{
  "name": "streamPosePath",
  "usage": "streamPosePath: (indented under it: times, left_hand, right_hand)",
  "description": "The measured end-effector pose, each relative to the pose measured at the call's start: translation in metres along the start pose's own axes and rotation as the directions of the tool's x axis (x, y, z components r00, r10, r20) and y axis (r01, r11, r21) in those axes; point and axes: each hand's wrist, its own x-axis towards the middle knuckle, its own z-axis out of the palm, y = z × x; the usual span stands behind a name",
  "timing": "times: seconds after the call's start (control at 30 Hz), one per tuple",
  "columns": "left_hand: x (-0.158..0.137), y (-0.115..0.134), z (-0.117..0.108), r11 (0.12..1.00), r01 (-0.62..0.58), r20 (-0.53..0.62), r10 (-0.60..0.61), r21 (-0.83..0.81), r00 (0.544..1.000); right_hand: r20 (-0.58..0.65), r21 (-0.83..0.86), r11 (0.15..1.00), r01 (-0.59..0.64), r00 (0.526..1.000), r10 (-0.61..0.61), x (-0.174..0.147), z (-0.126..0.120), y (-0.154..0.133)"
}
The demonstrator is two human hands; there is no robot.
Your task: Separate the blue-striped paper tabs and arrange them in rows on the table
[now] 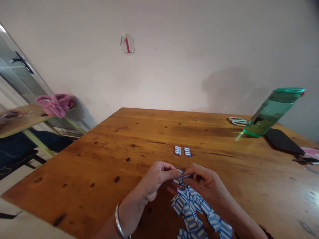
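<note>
Near the middle of the wooden table, my left hand [161, 175] pinches some small blue-and-white pieces [178, 181] between thumb and fingers. My right hand [203, 177] meets it from the other side, thumb and forefinger closed on one blue-edged piece of the same kind. Below both hands lies a loose pile of blue-and-white pieces [190, 212], overlapping at many angles and partly under my right wrist. Beyond my fingers, two small striped blue-and-white pieces [177, 150] lie side by side, a little apart. A silver bangle circles my left wrist.
A green bottle [271, 113] stands at the right of the wooden table [139, 132], beside a white coiled cable [238, 121] and a dark phone-like slab [283, 141]. To the left, a pink cloth [56, 104] lies on another table.
</note>
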Motion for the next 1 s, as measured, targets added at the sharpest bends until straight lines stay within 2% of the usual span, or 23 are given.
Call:
streamPosePath:
  times: [0.47, 0.53, 0.7, 0.9, 1.0]
  left_hand:
    - [0.001, -0.001, 0.000, 1.000, 0.007, 0.004, -0.007, 0.000, 1.000]
    - [0.001, -0.001, 0.002, 0.999, -0.022, -0.016, 0.022, 0.032, 1.000]
    - [0.002, -0.004, 0.005, 0.975, -0.169, -0.068, 0.180, 0.143, 0.981]
    - [0.004, -0.007, 0.006, 0.975, -0.181, -0.053, 0.189, 0.129, 0.981]
    - [0.004, -0.006, 0.008, 0.960, -0.225, -0.092, 0.243, 0.168, 0.966]
  right_hand:
    - [0.013, 0.018, 1.000, -0.019, 1.000, 0.019, 0.000, -0.001, -0.003]
    - [0.016, 0.051, 0.997, -0.060, 0.998, 0.060, -0.001, 0.000, 0.001]
    - [0.024, 0.196, 0.965, -0.177, 0.984, 0.176, -0.003, 0.005, 0.010]
    - [0.036, 0.375, 0.888, -0.266, 0.962, 0.272, -0.001, 0.006, 0.011]
    - [0.008, 0.402, 0.877, -0.264, 0.959, 0.285, -0.001, 0.007, 0.011]
